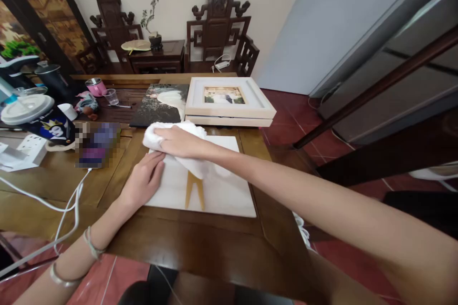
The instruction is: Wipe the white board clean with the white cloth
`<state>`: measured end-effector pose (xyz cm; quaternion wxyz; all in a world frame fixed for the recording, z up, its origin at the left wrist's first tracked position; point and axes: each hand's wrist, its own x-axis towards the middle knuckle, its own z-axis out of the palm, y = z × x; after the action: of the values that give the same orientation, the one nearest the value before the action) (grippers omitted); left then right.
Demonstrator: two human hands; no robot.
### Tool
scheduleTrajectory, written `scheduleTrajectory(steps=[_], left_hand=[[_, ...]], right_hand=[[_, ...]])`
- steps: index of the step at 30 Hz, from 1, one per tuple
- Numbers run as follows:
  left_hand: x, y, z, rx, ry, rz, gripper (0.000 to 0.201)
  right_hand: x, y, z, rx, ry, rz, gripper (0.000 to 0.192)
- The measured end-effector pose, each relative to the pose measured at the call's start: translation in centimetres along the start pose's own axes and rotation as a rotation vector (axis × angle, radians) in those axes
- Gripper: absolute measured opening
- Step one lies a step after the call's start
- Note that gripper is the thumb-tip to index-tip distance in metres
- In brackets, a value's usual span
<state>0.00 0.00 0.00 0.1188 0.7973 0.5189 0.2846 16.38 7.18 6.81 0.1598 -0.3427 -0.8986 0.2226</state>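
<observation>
The wiping looks under way and unfinished: one white cloth [195, 164] is on the upper left part of one white panel [229, 193], lying on the table [171, 233] at the centre of the frame, and how much of the surface has been gone over cannot be told. The right hand [181, 142] has its fingers closed over the bunched cloth and presses it down; the left hand [145, 178] lies flattish at the panel's left edge, fingers close together and thumb apart, not visibly pinching anything. One yellow forked piece [189, 190], two legs showing, sits at the panel's lower middle, partly under the cloth. Counted beyond that: one pale frame stack [229, 110], apparently two layers, at upper centre; one dark photo print [146, 109] beside it; towards the left, one lidded cup [57, 128], one pink mug [96, 87] and one small clear cup [112, 96]; at the top, two carved chairs [218, 14]
</observation>
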Motion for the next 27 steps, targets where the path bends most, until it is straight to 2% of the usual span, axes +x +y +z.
scheduleTrajectory(steps=[3, 6, 10, 13, 18, 22, 27], left_hand=[[-0.2, -0.4, 0.3, 0.020, 0.008, 0.004, 0.040], [-0.3, -0.5, 0.5, 0.033, -0.001, 0.010, 0.042], [-0.4, -0.4, 0.6, 0.046, -0.011, -0.003, 0.043], [-0.3, -0.3, 0.5, 0.050, -0.036, -0.019, 0.046], [-0.1, -0.4, 0.5, 0.040, -0.108, -0.045, 0.052], [0.0, -0.3, 0.7, 0.047, -0.143, -0.060, 0.052], [0.0, -0.2, 0.9, 0.067, -0.121, -0.035, 0.049]], right_hand=[[-2.6, 2.0, -1.2, 0.010, -0.002, 0.026, 0.020], [-5.9, 4.6, -2.5, -0.003, 0.026, 0.119, 0.014], [-10.3, 6.3, -2.6, -0.110, -0.016, 0.212, 0.016], [-13.7, 4.9, -1.3, -0.162, -0.037, 0.133, 0.025], [-18.4, 0.6, 0.7, -0.097, -0.129, 0.011, 0.033], [-19.0, 0.0, 0.3, -0.058, -0.193, 0.017, 0.037], [-15.4, 3.6, -1.4, -0.076, -0.191, 0.099, 0.035]])
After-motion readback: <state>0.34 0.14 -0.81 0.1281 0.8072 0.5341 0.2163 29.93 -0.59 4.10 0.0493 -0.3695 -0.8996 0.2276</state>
